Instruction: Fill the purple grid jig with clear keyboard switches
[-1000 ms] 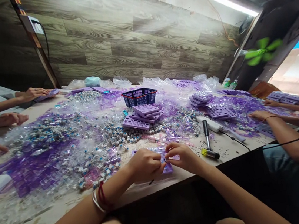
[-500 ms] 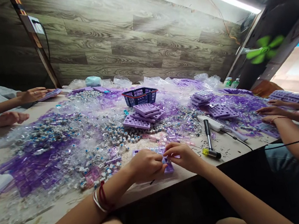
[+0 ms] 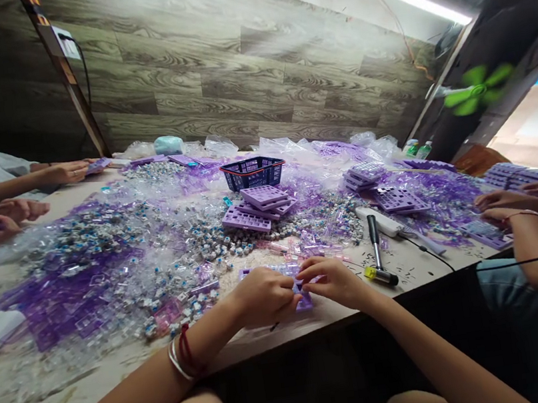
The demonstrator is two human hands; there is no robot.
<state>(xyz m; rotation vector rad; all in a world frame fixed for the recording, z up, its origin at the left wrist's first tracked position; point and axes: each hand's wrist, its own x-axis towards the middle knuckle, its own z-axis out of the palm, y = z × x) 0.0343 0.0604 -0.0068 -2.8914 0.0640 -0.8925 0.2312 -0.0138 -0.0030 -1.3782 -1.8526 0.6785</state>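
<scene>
My left hand and my right hand meet fingertip to fingertip over a small purple plastic tray that lies near the table's front edge. Both hands are closed in a pinch at the tray's near side. What sits between the fingertips is too small to make out. A heap of small grey and blue switch parts lies just beyond the tray. My left wrist wears a red cord and white bangles.
A small hammer with a yellow head lies right of my hands. Stacked purple trays and a blue basket stand mid-table. Clear purple pieces cover the left. Other people's hands work at the left and right.
My hands have stayed at the tray with only small finger shifts. The person on the right has drawn their hands further right. The hands at the left edge have moved back.
</scene>
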